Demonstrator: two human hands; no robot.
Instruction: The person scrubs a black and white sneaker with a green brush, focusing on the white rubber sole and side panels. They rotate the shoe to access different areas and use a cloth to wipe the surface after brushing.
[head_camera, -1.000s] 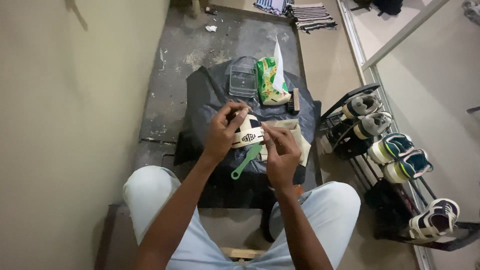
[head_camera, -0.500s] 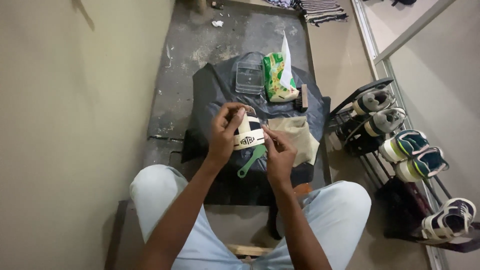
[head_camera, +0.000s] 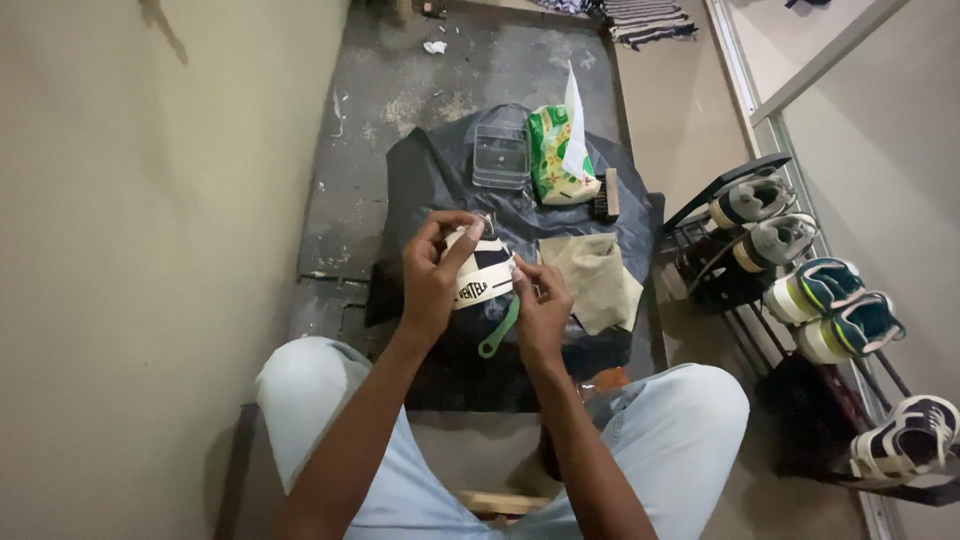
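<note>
Cream-and-black shoe (head_camera: 480, 268) tipped a bit more toward the left than a second ago, up over the black plastic sheet (head_camera: 430, 180). Left hand (head_camera: 432, 272) wrapped round it, right hand (head_camera: 541, 305) pinching a green-handled brush (head_camera: 499, 327) at its edge. Tan cloth (head_camera: 598, 280) just beside.

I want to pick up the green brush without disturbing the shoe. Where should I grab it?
Take the green brush by its looped handle end, coming from the near side: that end points toward the person's lap and lies clear on the black sheet, while the head sits under the shoe.
</note>
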